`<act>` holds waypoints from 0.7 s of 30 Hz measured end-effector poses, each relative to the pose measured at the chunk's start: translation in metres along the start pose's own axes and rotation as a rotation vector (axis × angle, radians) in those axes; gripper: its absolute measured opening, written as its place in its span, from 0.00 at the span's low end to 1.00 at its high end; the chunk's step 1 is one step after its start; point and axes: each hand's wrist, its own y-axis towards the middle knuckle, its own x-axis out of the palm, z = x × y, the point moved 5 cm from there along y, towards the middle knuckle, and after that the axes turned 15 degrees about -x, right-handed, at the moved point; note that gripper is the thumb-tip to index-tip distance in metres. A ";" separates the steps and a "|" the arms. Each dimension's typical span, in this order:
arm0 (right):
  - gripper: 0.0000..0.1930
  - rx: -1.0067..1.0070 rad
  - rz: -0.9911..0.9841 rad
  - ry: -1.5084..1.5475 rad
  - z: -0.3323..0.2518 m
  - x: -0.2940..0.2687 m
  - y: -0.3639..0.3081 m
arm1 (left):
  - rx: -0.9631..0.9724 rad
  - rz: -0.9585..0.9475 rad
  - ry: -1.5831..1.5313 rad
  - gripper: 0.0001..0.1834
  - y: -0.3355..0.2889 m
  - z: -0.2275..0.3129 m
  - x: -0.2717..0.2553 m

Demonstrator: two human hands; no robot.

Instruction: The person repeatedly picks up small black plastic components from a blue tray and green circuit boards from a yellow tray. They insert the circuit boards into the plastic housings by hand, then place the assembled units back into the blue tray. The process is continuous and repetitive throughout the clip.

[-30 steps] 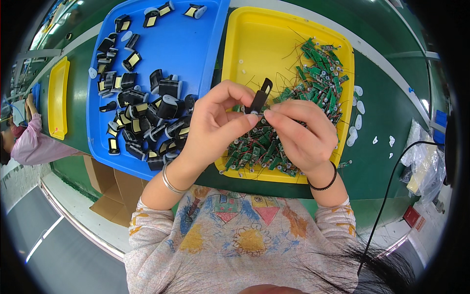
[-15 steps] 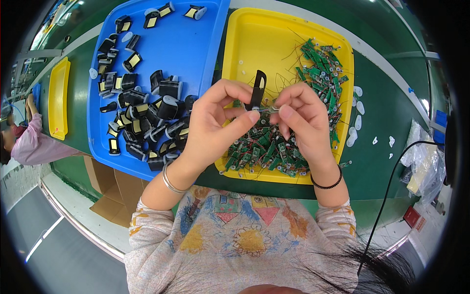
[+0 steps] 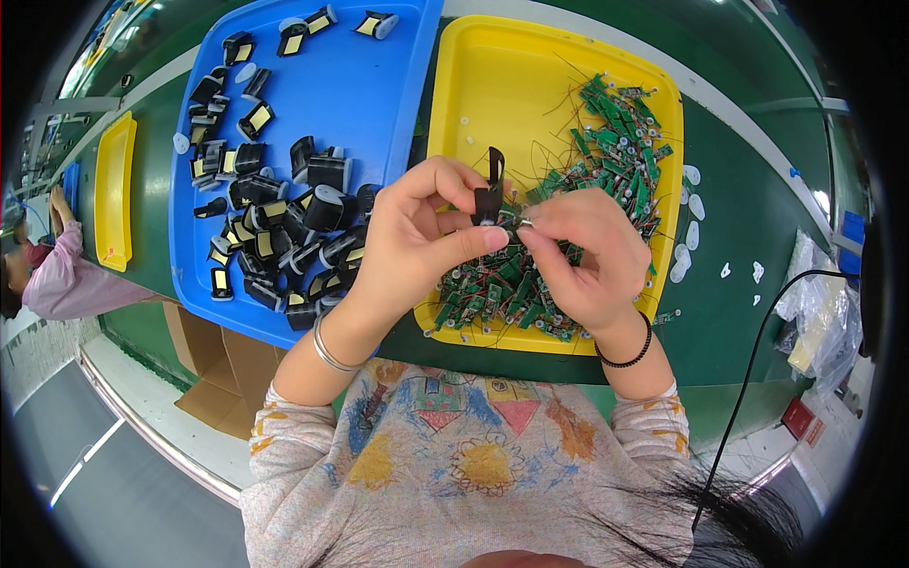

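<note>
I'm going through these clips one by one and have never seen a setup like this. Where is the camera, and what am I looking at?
There is no machine here: a person works bare-handed, and a wide fisheye camera on their head looks down, so straight edges bend toward the rim. The left hand holds a black part; the right hand is close beside it, at a small piece too tiny to make out. On the green table are a blue tray with many similar black pieces and a yellow tray heaped with green circuit boards. At far left, a co-worker's pink sleeve shows.
</note>
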 end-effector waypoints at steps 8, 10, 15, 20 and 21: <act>0.13 -0.062 -0.005 0.006 -0.009 0.000 0.004 | 0.106 -0.010 -0.077 0.14 -0.006 0.002 -0.001; 0.13 -0.072 0.004 0.018 -0.010 0.000 0.004 | 0.115 -0.024 -0.062 0.15 -0.006 0.001 -0.002; 0.12 -0.076 0.024 0.042 -0.011 -0.001 0.004 | 0.128 0.000 0.012 0.17 -0.006 0.004 0.001; 0.10 0.079 0.020 0.101 -0.008 0.000 0.001 | 0.197 -0.009 0.070 0.17 -0.008 0.007 0.000; 0.10 0.133 0.008 0.112 -0.007 0.000 0.000 | 0.195 -0.014 0.093 0.17 -0.007 0.006 -0.001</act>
